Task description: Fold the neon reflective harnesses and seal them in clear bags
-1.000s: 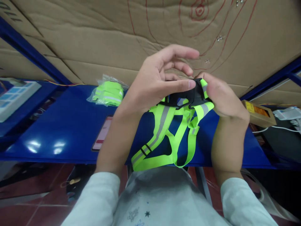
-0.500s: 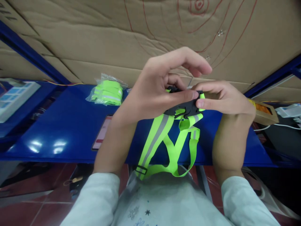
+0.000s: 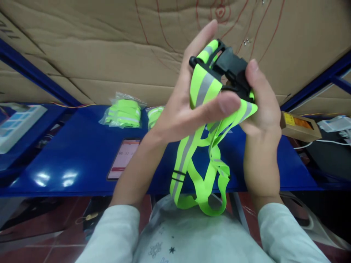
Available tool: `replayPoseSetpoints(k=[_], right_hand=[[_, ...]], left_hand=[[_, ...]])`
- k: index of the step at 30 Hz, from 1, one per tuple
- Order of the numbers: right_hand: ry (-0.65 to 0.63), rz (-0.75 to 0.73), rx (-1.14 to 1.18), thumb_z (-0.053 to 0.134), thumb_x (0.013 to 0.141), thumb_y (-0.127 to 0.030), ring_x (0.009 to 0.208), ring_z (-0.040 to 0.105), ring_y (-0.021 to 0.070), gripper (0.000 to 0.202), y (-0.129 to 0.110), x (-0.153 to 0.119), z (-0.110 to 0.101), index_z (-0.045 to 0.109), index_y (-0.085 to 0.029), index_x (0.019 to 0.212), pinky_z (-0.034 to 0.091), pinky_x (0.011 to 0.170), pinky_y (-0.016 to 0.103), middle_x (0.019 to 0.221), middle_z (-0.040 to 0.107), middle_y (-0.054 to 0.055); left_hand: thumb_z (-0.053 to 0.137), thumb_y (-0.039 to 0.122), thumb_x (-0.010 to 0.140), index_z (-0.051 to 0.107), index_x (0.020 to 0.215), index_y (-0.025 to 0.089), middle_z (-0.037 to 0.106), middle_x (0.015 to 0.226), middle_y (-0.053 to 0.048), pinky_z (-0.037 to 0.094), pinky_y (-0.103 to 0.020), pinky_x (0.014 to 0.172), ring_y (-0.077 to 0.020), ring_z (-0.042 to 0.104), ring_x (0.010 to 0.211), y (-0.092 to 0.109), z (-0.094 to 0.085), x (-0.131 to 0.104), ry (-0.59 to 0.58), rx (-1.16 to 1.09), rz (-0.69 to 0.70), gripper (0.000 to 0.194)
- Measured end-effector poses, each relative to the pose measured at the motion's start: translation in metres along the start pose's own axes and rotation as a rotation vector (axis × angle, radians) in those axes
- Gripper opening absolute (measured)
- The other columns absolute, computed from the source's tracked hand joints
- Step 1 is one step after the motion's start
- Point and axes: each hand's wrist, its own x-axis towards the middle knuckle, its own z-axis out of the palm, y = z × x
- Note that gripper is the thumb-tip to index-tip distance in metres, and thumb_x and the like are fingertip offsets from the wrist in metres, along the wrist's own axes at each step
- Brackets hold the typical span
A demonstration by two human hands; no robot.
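Observation:
A black plastic side-release buckle (image 3: 231,67) is held up between my two hands, its halves joined. Neon yellow-green reflective straps (image 3: 206,87) with a grey stripe run through it and hang down in loops over the table edge to my lap. My left hand (image 3: 178,109) is wrapped about the strap at the buckle's left end, thumb across the front. At the right end, my right hand (image 3: 261,95) grips the buckle with its thumb on top; its other fingers are mostly hidden behind. A black slider (image 3: 178,176) sits on the lower left strap.
On the blue table (image 3: 79,146) lie a clear bag of folded neon straps (image 3: 123,112), another neon bundle (image 3: 155,116) partly behind my left arm, and a phone (image 3: 124,159). A small cardboard box (image 3: 300,127) stands at right. Cardboard (image 3: 109,54) walls the back.
Both hands have risen with the buckle and turned it, so its face and the threaded strap show. The hanging straps have lifted and swung slightly. A second neon bundle has come into clearer view.

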Motion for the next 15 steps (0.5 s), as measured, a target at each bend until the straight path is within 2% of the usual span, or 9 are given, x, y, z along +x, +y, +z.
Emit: replayPoseSetpoints(k=[2,3,6,8,11,13,15], right_hand=[[0.033,0.008,0.074,0.053,0.099,-0.055,0.111,0.071,0.0254,0.038,-0.004,0.002,0.005,0.069,-0.024,0.115,0.061,0.092,0.038,0.101,0.076,0.006],[0.071,0.011,0.117,0.052,0.099,-0.053,0.113,0.071,0.0251,0.037,-0.006,0.002,0.007,0.069,-0.024,0.116,0.060,0.094,0.039,0.103,0.076,0.006],[0.159,0.070,0.213,0.052,0.098,-0.053,0.115,0.071,0.0264,0.034,-0.011,0.000,0.014,0.071,-0.029,0.113,0.062,0.093,0.041,0.102,0.077,0.004],[0.173,0.123,0.245,0.053,0.096,-0.055,0.115,0.072,0.0285,0.032,-0.012,-0.001,0.015,0.073,-0.035,0.111,0.063,0.090,0.043,0.095,0.078,0.002],[0.211,0.176,0.271,0.055,0.093,-0.057,0.113,0.072,0.0304,0.032,-0.011,0.000,0.015,0.073,-0.040,0.113,0.064,0.088,0.045,0.085,0.077,0.002],[0.245,0.188,0.272,0.056,0.092,-0.058,0.111,0.073,0.0308,0.032,-0.009,0.001,0.013,0.073,-0.039,0.111,0.064,0.088,0.045,0.080,0.075,0.002],[0.253,0.177,0.271,0.058,0.091,-0.058,0.109,0.073,0.0308,0.030,-0.008,0.003,0.011,0.074,-0.038,0.106,0.064,0.088,0.044,0.078,0.075,0.002]], left_hand=[[0.025,0.052,0.105,0.017,0.165,0.026,0.043,0.157,-0.008,0.046,-0.044,0.109,-0.0303,0.044,0.149,0.006,0.015,-0.001,0.178,-0.299,-0.042,0.066],[0.038,0.055,0.102,0.021,0.163,0.028,0.044,0.157,-0.008,0.044,-0.047,0.113,-0.0314,0.045,0.149,0.007,0.023,-0.002,0.200,-0.400,-0.068,0.069],[0.068,0.061,0.088,0.024,0.160,0.026,0.051,0.152,-0.014,0.039,-0.053,0.120,-0.0336,0.049,0.146,-0.001,0.044,-0.005,0.123,-0.527,-0.134,0.091],[0.077,0.063,0.081,0.023,0.159,0.024,0.053,0.150,-0.017,0.034,-0.056,0.124,-0.0361,0.044,0.149,-0.009,0.052,-0.006,0.097,-0.573,-0.202,0.103],[0.082,0.066,0.074,0.019,0.160,0.022,0.047,0.154,-0.018,0.024,-0.060,0.127,-0.0404,0.031,0.155,-0.016,0.059,-0.006,0.067,-0.598,-0.244,0.115],[0.085,0.065,0.071,0.017,0.161,0.022,0.043,0.157,-0.019,0.023,-0.060,0.127,-0.0413,0.028,0.155,-0.019,0.065,-0.005,0.059,-0.631,-0.246,0.121],[0.085,0.059,0.073,0.017,0.161,0.023,0.041,0.158,-0.018,0.026,-0.059,0.127,-0.0399,0.030,0.155,-0.021,0.073,-0.005,0.071,-0.689,-0.267,0.118]])
